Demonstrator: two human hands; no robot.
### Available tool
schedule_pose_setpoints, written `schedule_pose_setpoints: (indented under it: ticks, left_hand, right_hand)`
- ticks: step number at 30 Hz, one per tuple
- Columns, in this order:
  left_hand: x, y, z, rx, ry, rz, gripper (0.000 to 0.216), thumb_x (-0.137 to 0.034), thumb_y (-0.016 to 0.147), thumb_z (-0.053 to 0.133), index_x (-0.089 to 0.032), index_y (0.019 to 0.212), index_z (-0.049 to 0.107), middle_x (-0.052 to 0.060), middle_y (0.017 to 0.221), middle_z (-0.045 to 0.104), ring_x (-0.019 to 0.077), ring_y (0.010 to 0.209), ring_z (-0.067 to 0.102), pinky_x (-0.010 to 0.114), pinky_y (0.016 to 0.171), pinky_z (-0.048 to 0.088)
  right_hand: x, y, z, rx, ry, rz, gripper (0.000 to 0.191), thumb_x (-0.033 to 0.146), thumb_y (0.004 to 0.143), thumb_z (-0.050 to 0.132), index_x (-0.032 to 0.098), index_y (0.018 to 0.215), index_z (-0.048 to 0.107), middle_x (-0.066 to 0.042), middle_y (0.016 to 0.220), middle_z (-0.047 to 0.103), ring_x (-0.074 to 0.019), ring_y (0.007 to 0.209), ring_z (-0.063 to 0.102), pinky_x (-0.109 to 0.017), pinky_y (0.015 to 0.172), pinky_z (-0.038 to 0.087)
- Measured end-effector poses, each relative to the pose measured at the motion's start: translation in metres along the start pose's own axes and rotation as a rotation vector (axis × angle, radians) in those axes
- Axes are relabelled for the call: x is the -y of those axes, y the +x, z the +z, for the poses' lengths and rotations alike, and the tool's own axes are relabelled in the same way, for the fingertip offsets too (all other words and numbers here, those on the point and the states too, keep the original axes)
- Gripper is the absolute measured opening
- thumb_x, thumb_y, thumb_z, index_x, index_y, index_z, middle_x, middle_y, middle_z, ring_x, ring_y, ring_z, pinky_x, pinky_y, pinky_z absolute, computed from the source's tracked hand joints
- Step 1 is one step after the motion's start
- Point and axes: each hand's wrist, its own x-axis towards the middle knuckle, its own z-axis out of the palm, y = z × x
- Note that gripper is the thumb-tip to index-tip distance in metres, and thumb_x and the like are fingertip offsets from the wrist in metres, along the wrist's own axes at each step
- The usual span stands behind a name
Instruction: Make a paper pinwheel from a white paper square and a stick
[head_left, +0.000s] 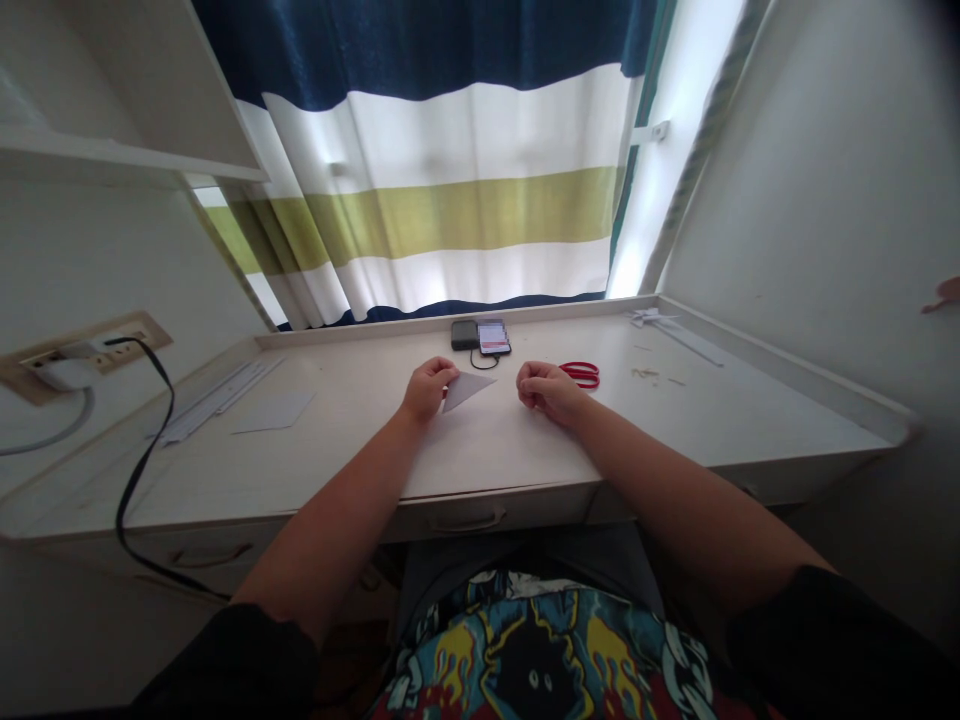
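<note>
My left hand (427, 385) rests on the white desk (480, 450) with its fingers closed on the left end of a folded white paper triangle (466, 388) that points to the right. A short way to the right, my right hand (546, 387) lies on the desk with its fingers curled shut, apart from the paper; I see nothing in it. Red-handled scissors (582, 374) lie just beyond my right hand, touching or nearly touching it.
A phone (493, 337) and a dark power bank (464, 334) lie at the back by the striped curtain. A white sheet (275, 411) and paper strips (217, 398) lie left. Paper scraps (652, 372) and a folded piece (651, 318) lie right. A black cable (146, 450) hangs from the wall socket.
</note>
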Motion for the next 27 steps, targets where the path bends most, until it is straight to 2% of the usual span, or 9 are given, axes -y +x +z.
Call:
schedule_pose_setpoints:
  ticks: [4,6,12,19,27]
  left_hand:
    - [-0.004,-0.008,0.015,0.111,-0.013,0.035,0.015,-0.027,0.079,0.065,-0.014,0.076,0.057,-0.004,0.064,0.052,0.0076,0.055,0.047,0.021,0.052,0.041]
    - [-0.009,-0.013,0.023,0.172,-0.023,0.052,0.016,-0.026,0.073,0.067,-0.015,0.07,0.056,-0.005,0.058,0.049,0.0071,0.051,0.043,0.02,0.05,0.036]
    - [-0.016,-0.026,0.037,0.313,0.009,0.072,0.024,-0.034,0.066,0.073,-0.014,0.071,0.061,-0.003,0.059,0.054,0.0084,0.053,0.046,0.022,0.053,0.036]
    - [-0.015,-0.025,0.035,0.362,0.033,0.084,0.029,-0.038,0.068,0.075,-0.013,0.077,0.065,0.0,0.066,0.06,0.0104,0.061,0.052,0.024,0.059,0.039]
    - [-0.014,-0.027,0.036,0.419,0.035,0.044,0.03,-0.039,0.067,0.076,-0.013,0.07,0.06,-0.001,0.062,0.056,0.0095,0.058,0.05,0.023,0.057,0.038]
  right_hand:
    - [0.001,-0.001,0.005,0.03,-0.022,0.006,0.029,0.032,0.092,0.056,0.014,0.115,0.057,-0.007,0.108,0.062,-0.0174,0.088,0.063,-0.036,0.074,0.055]
    - [0.001,-0.002,0.008,0.046,-0.042,0.0,0.027,0.032,0.092,0.056,0.014,0.112,0.058,-0.006,0.105,0.062,-0.0162,0.085,0.063,-0.034,0.072,0.055]
    - [0.0,-0.002,0.012,0.092,-0.12,-0.028,0.022,0.031,0.091,0.057,0.013,0.104,0.06,-0.004,0.095,0.063,-0.0135,0.077,0.062,-0.03,0.067,0.054]
    - [0.006,-0.007,0.013,0.098,-0.175,-0.045,0.019,0.03,0.091,0.057,0.012,0.095,0.06,0.0,0.08,0.06,-0.0082,0.06,0.056,-0.022,0.053,0.049]
    - [0.007,-0.005,0.015,0.124,-0.185,-0.036,0.022,0.031,0.092,0.057,0.013,0.104,0.06,-0.003,0.093,0.063,-0.0122,0.073,0.061,-0.028,0.063,0.054]
